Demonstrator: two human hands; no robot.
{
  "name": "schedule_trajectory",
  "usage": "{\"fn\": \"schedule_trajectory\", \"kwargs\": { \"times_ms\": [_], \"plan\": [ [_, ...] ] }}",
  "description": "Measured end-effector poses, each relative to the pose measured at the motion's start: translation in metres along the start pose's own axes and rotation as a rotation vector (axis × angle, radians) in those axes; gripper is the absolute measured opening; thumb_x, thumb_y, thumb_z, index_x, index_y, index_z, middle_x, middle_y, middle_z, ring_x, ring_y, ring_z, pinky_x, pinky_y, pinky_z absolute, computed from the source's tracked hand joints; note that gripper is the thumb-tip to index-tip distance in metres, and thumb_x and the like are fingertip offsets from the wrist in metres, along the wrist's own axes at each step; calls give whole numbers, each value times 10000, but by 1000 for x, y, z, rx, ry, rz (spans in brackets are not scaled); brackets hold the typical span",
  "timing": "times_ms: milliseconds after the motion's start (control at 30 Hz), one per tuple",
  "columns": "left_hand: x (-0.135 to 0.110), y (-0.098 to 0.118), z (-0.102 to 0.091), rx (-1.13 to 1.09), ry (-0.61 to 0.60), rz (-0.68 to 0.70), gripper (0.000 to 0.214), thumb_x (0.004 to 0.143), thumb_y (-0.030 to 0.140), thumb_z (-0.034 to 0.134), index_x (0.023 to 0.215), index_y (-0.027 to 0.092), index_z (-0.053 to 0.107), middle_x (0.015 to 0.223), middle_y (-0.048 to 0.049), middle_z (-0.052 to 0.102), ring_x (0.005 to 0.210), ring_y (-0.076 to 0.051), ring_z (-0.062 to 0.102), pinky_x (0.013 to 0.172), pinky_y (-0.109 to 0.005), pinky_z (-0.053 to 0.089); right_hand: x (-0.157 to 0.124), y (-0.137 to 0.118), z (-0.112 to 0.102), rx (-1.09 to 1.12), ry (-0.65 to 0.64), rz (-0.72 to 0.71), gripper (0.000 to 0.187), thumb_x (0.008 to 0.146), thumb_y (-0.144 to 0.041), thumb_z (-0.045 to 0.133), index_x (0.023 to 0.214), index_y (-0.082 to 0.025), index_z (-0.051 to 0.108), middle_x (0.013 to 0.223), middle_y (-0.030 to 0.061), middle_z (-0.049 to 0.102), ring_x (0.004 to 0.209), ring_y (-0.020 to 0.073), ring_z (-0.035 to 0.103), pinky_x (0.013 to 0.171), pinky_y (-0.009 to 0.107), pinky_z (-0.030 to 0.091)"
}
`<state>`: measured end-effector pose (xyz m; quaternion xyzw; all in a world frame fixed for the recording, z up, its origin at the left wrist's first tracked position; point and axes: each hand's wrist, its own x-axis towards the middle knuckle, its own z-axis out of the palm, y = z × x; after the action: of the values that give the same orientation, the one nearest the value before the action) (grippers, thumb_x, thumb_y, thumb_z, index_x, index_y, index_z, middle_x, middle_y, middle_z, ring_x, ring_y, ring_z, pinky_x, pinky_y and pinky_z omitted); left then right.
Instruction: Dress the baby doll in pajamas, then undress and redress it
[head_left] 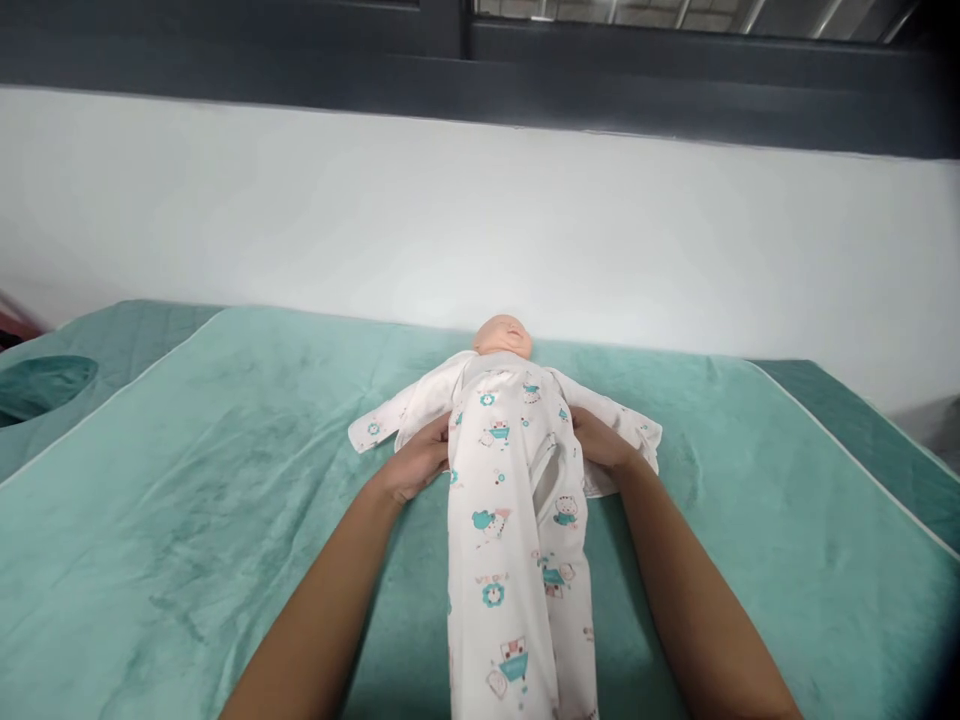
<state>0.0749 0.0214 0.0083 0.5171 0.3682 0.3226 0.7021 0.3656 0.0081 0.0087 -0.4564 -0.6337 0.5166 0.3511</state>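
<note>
A baby doll [501, 336] lies on its back with its head toward the wall, in a white printed baby shirt [439, 395] with the sleeves spread out. White baby pants [499, 560] with teal and pink prints lie over the doll's front and stretch toward me; a gap shows between the legs. At the left side of the waist part, my left hand [421, 458] is closed on the pants, its fingertips hidden by the cloth. On the opposite side my right hand [600, 440] grips the pants, most of its fingers tucked behind the fabric.
A teal plush cover [225, 480] spreads under the doll, with pale piping along both sides. At the left edge lies a dark green rounded thing [45, 388]. Behind stands a white wall [420, 220] below a dark window frame [300, 60].
</note>
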Motion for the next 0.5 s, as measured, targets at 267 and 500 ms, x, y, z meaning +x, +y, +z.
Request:
{"fn": "schedule_trajectory", "kwargs": {
  "times_ms": [267, 500],
  "plan": [
    [-4, 20, 33, -73, 310, 167, 525, 680, 333, 751, 1168, 187, 626, 1177, -93, 686, 1121, -316, 593, 915, -395, 490, 13, -2, 14, 103, 238, -30, 272, 710, -364, 707, 924, -199, 736, 892, 38, 727, 872, 257, 627, 775, 369, 508],
    [4, 1, 19, 253, 426, 343, 351, 792, 308, 636, 1119, 188, 590, 1194, -83, 649, 1191, -305, 523, 1012, -400, 434, 18, 3, 14, 132, 175, 5, 262, 696, -329, 693, 909, -177, 702, 804, 36, 695, 819, 227, 605, 739, 343, 485]
  ]
}}
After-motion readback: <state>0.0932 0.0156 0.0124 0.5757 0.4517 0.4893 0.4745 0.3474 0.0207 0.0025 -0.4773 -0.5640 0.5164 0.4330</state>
